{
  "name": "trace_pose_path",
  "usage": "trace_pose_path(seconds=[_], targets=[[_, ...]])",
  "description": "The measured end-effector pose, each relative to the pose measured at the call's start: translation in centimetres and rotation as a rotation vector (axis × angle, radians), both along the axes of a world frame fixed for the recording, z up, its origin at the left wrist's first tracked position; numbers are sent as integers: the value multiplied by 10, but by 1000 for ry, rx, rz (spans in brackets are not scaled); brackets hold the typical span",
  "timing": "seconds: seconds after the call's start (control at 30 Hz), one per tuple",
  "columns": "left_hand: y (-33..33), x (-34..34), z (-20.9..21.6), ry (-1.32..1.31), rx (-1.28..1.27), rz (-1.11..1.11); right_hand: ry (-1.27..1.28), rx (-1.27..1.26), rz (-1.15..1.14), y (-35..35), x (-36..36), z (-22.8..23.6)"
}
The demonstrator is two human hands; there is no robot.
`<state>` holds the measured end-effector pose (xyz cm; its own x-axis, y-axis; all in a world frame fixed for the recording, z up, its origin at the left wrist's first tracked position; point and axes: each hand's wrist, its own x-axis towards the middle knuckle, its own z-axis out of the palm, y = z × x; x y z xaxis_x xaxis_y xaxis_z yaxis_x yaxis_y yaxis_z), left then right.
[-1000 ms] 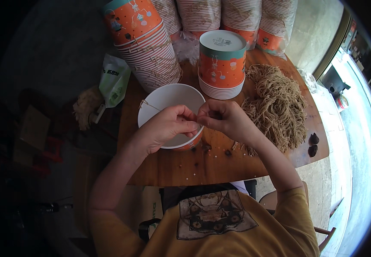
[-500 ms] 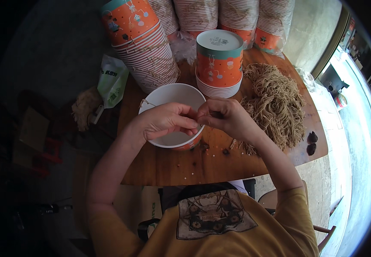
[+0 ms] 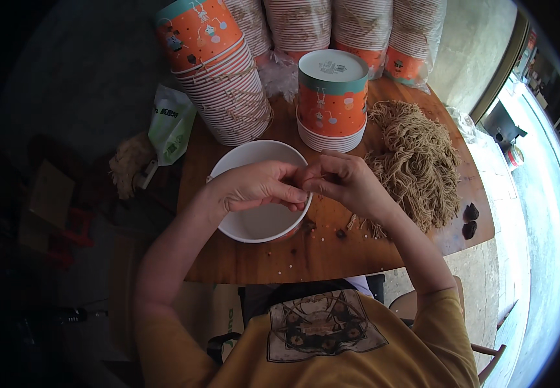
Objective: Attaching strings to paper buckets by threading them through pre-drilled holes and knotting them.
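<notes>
A white-lined paper bucket point(image 3: 257, 223) stands upright in front of me, its open mouth facing up. My left hand point(image 3: 267, 186) reaches across that mouth, with thumb and fingers closed at the right rim. Against its fingertips, my right hand point(image 3: 338, 178) pinches with thumb and forefinger. A thin strand, seemingly cord, shows at the right fingers; what the left fingertips hold is hidden. Right of my right hand lies a heap of tan cords point(image 3: 416, 168). Behind the hands, a short stack of orange and teal paper buckets point(image 3: 333, 107) stands upside down.
A tall leaning stack of buckets point(image 3: 218, 84) with cords along it stands at the back left. Several plastic-wrapped stacks point(image 3: 361, 32) line the far edge. Two dark pieces point(image 3: 470, 220) lie near the right edge. A white and green bag point(image 3: 170, 126) is beside the table's left.
The bucket's mouth appears slightly lower in view and tipped more toward me. Both hands stay together at its right rim, the right fingers shifted slightly. The cord at the left rim is now mostly hidden.
</notes>
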<state>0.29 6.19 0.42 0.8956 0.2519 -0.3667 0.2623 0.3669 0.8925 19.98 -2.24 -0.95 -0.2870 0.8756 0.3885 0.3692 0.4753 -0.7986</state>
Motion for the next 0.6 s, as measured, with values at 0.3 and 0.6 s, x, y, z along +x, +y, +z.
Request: trace_pose_path(seconds=[0.3,0.6], targets=[[-33,0,12,136,903,285,-48,35,-102,-5,0,2],[-59,10,14,239,1983,339,-35,-83,-69,-9,-5,1]])
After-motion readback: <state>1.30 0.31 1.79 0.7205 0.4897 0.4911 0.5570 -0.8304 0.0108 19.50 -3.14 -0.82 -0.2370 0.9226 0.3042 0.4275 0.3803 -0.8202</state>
